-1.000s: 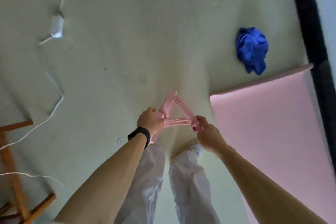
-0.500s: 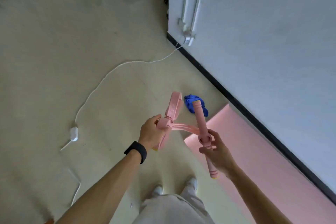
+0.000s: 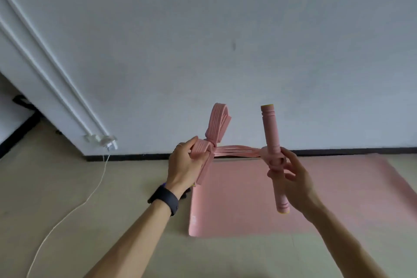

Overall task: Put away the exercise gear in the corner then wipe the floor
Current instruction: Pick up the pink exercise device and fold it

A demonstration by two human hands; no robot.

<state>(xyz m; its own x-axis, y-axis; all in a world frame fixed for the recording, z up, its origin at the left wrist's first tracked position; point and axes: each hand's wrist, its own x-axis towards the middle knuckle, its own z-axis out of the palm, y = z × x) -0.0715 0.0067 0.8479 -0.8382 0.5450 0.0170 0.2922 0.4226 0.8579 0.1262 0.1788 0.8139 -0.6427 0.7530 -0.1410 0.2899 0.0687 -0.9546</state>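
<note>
I hold a pink resistance pull-rope (image 3: 237,150) at chest height in front of the wall. My left hand (image 3: 184,166) grips its flat foot-strap end, whose loop stands up above my fingers. My right hand (image 3: 291,174) pinches the middle of its pink foam handle bar (image 3: 270,133), which stands nearly upright. The elastic cords stretch level between both hands. A pink exercise mat (image 3: 248,205) lies flat on the floor below, along the wall.
A white wall with a black skirting board (image 3: 126,157) fills the view ahead. A white cable (image 3: 74,207) trails from a wall plug (image 3: 108,141) across the beige floor on the left. White pipes (image 3: 45,70) run down the wall.
The view has swung up from the floor to face the wall. Both hands have lifted the pull-rope and spread apart, and the handle bar now stands upright. The blue cloth is out of sight.
</note>
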